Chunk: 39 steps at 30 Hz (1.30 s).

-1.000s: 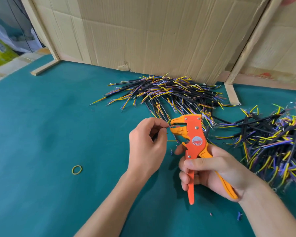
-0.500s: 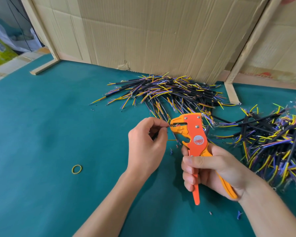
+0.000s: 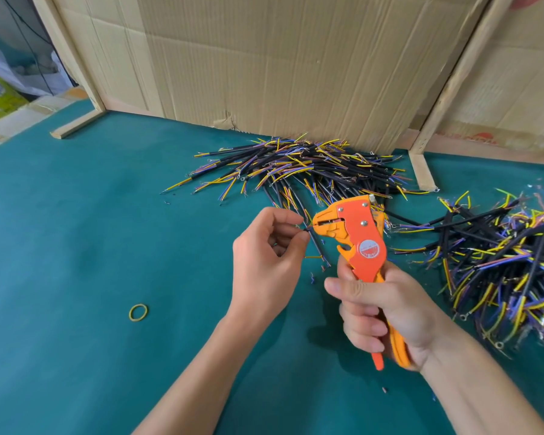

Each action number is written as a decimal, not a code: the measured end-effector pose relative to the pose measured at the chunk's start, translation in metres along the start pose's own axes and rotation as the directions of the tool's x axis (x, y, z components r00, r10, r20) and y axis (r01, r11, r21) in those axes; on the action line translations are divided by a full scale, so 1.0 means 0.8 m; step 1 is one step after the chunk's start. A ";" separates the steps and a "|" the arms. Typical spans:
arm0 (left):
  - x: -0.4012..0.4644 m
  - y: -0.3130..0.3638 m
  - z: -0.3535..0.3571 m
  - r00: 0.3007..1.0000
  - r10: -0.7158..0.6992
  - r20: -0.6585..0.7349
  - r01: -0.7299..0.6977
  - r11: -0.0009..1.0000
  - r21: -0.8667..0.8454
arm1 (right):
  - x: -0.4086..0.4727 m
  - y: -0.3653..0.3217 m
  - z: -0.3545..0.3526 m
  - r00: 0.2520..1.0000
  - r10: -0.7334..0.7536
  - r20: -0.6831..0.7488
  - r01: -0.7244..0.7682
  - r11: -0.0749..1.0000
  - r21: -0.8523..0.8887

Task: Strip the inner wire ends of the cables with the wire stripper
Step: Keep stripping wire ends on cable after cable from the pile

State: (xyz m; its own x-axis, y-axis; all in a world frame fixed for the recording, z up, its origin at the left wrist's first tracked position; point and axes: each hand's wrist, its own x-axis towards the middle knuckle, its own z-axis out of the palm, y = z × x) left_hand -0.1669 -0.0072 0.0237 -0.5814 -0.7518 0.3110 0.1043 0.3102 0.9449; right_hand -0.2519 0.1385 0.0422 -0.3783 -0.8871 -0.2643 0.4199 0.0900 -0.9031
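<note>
The left hand (image 3: 266,262) pinches a short black cable (image 3: 315,244) between thumb and forefinger, feeding one inner wire end into the beak of the orange wire stripper (image 3: 357,243). The right hand (image 3: 387,315) is wrapped round the stripper's handles, which look squeezed close together, so the cut on this wire is probably under way. The cable's other end hangs down toward the green bench (image 3: 76,246), its yellow and purple wires splayed. Two heaps lie on the bench: a far pile (image 3: 302,167) against the cardboard wall (image 3: 280,64), and a right pile (image 3: 500,262) at the right edge. Which heap is finished cannot be told at this size, so much work seemingly remains. A yellow rubber band (image 3: 138,313) lies near left.
</note>
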 end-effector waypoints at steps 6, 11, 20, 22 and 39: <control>0.000 -0.003 0.000 1.000 0.022 -0.022 -0.022 1.000 0.019 | -0.002 0.003 -0.003 0.994 -0.006 0.110 -0.013 0.985 0.171; 0.004 -0.007 -0.003 0.999 0.003 -0.037 -0.001 0.999 0.041 | -0.003 -0.002 -0.022 0.991 -0.068 0.111 0.031 0.951 0.308; 0.001 -0.006 -0.003 0.985 -0.143 0.093 0.155 0.978 -0.137 | -0.002 0.006 -0.023 0.994 -0.093 0.049 0.076 0.956 0.283; -0.001 -0.006 0.000 0.975 -0.174 0.141 0.194 0.970 -0.147 | -0.002 0.007 -0.022 0.988 -0.142 0.061 0.118 0.947 0.298; 0.003 -0.010 0.001 0.963 -0.217 0.161 0.235 0.966 -0.105 | 0.002 0.007 -0.035 0.979 -0.198 0.049 0.179 0.948 0.263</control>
State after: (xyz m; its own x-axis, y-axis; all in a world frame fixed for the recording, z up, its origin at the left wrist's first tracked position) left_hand -0.1698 -0.0106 0.0169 -0.7121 -0.6977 0.0782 0.0492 0.0616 0.9969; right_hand -0.2730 0.1500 0.0271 -0.4135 -0.9083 -0.0631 0.5475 -0.1926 -0.8143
